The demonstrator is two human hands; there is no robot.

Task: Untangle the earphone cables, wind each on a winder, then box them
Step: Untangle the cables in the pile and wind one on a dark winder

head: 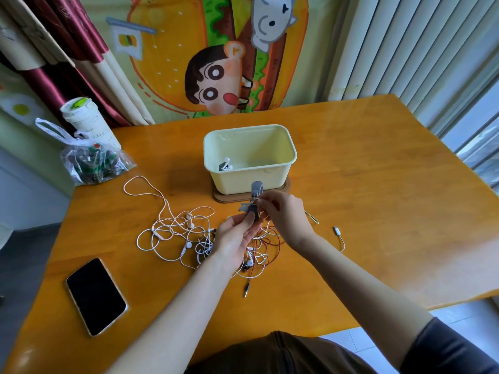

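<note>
Closest to us, at six o'clock, our brown shirt fills the bottom edge, and both bare forearms reach up from it over the orange table.

Farthest left, at eight o'clock from our hands, a black phone lies face up. At ten o'clock sit a knotted plastic bag and, behind it, a white cup.

At nine o'clock, just beside the hands, the white earphone cables lie in a loose tangle on the table, and a red cable is mixed in beneath our wrists.

Our left hand pinches the lower part of the grey winder between thumb and fingertips, holding it above the tangle. Our right hand, fingers curled, pinches a thin cable at the winder's upper end.

At twelve o'clock stands the pale yellow box on a brown base, with white earbuds in its near left corner. At three o'clock a short white adapter lies well apart.
</note>
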